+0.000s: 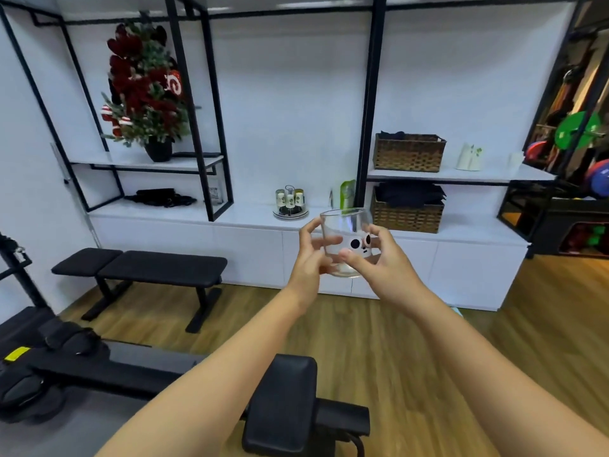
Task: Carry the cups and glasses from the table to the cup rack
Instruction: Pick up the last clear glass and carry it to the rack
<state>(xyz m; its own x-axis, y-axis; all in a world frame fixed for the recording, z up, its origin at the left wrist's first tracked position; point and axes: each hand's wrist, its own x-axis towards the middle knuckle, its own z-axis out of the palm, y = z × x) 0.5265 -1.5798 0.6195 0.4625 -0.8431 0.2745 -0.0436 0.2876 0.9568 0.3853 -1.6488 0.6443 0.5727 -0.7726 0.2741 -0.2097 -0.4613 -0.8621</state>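
A person holds a clear glass (346,240) printed with a cartoon face out at arm's length, upright and well above the wooden floor (412,341). The left hand (309,255) curls its fingers around the glass's near left side; the right hand (379,255) wraps the right side, thumb pressed low on the front. Both hands are partly closed on the glass, neither fully clenched. Just beyond the hands, on the white desk (250,214), stands the cup rack (290,202), already carrying several small cups. The risk from here looks plain: smooth glass held only by the fingertips could slip and break on the hard floor below. A hurried reach toward the crowded rack could also knock its cups. The padded gym equipment (280,404) beneath the forearms may trip a forward step.
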